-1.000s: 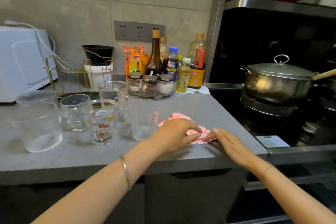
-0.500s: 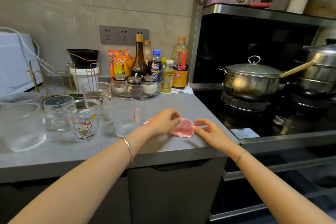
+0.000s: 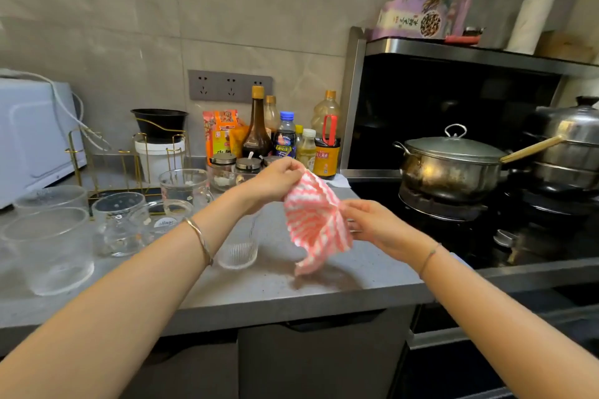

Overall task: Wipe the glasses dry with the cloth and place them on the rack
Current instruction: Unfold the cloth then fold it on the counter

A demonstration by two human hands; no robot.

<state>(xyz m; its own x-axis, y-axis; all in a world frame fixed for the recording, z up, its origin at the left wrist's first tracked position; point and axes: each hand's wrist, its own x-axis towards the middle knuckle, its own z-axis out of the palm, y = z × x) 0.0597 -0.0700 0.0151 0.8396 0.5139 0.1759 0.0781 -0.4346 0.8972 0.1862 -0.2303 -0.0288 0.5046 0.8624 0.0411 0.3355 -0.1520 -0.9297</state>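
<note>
Head view: the left hand (image 3: 275,180) and right hand (image 3: 379,227) pinch the cloth (image 3: 316,220) between them; the ribbed glass (image 3: 238,251) stands upright below-left, nearer the left.

Qty on hand: 6 glasses (image 3: 45,249), left side (one mostly hidden); 1 cloth (image 3: 316,220); 1 wire rack (image 3: 108,172), far left; approx 6 sauce btls (image 3: 257,129), far centre; 2 spice jars (image 3: 223,160) seen; 3 wall sockets (image 3: 230,86), far; 2 lidded pots (image 3: 450,165), right.
</note>
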